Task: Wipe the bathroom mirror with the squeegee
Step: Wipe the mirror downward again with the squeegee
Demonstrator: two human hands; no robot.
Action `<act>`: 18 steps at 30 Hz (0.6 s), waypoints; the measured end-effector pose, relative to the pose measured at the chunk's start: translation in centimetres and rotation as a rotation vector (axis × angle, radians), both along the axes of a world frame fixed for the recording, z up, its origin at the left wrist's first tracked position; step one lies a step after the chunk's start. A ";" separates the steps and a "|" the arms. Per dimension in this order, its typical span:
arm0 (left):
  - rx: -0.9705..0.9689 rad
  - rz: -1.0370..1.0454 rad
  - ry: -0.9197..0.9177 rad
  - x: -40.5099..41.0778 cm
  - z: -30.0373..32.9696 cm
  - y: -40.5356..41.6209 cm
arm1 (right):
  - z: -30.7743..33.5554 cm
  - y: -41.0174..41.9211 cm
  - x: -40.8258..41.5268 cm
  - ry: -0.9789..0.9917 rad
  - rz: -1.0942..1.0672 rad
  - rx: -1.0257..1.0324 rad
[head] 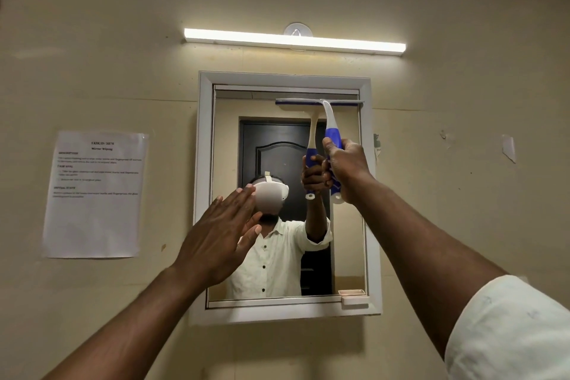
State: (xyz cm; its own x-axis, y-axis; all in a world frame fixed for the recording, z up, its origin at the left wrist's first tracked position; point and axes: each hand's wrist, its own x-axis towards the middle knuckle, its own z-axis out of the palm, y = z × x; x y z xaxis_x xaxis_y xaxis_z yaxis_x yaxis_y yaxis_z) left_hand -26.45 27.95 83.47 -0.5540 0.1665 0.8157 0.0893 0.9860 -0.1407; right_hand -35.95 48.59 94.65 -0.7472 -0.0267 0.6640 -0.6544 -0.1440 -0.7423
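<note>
A white-framed bathroom mirror [228, 139] hangs on the beige wall. My right hand [347, 168] grips the blue and white handle of the squeegee [331, 120]. Its blade lies across the mirror's top right part, just under the frame. My left hand [222, 234] is raised flat with fingers together, in front of the mirror's lower left area; touching the glass or not, I cannot tell. The glass reflects a person in a white shirt, a headset and a dark door.
A lit tube light [294, 42] runs above the mirror. A printed paper sheet [95, 194] is stuck to the wall on the left. A small latch tab [354, 299] sits at the mirror's lower right corner. Torn tape scraps [509, 148] mark the right wall.
</note>
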 end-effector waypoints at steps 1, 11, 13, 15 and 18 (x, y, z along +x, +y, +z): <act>0.000 0.003 -0.001 0.1 0.0 0.0 | -0.1 0.0 0.1 -0.006 0.005 0.002; -0.004 -0.009 -0.008 1.4 -0.4 1.0 | -2.5 0.4 0.6 -0.080 0.048 -0.001; -0.005 -0.011 -0.009 1.6 -0.5 1.1 | -3.0 0.5 0.8 -0.096 0.061 -0.009; -0.008 -0.011 -0.014 1.9 -0.7 1.4 | -3.5 0.6 0.9 -0.108 0.066 -0.006; 0.002 -0.021 -0.011 2.4 -1.1 1.6 | -4.2 0.7 1.0 -0.117 0.077 0.000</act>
